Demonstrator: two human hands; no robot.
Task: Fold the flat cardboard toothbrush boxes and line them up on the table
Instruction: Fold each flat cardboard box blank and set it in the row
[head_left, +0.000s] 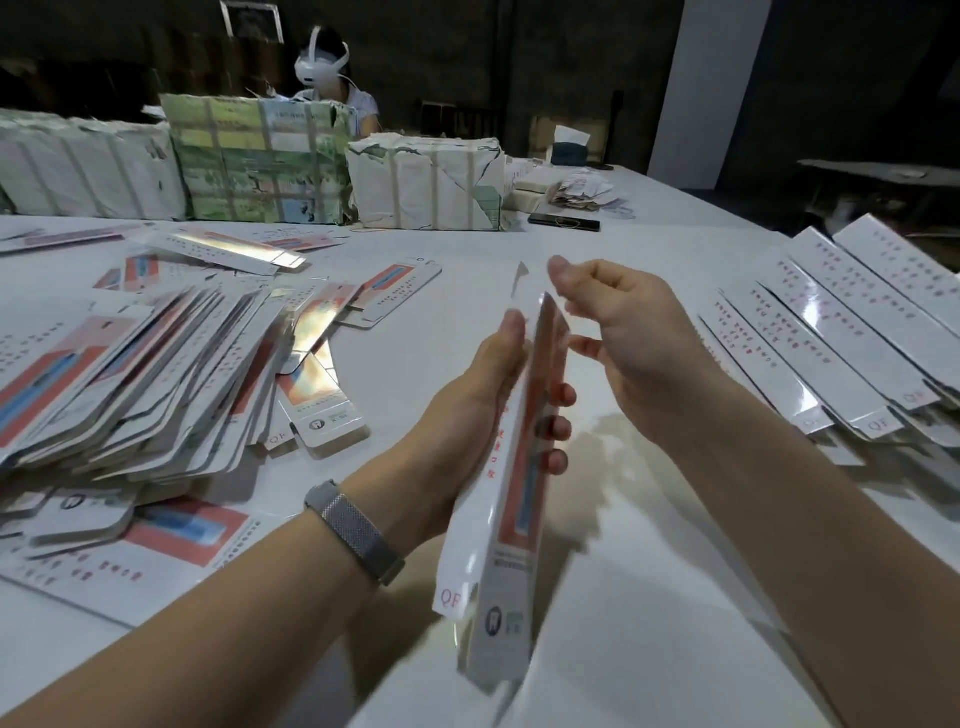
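Head view: we see box (519, 467) held mid-air over table (649, 571), long axis running away from us, left hand (483, 395) curled round its middle. Right hand (623, 332) just beside far end, fingers loose, holding nothing; folded row (841, 332) lies to the right.

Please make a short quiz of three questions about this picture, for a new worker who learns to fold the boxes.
1. True or false: the left hand holds the toothbrush box.
2. Which side has the row of folded boxes? A left, B right.
3. Fill in: the pile of flat boxes lies on the white ____.

Key: 1 true. 2 B. 3 table. The right hand is beside the box, its fingers loosely curled; contact is unclear.
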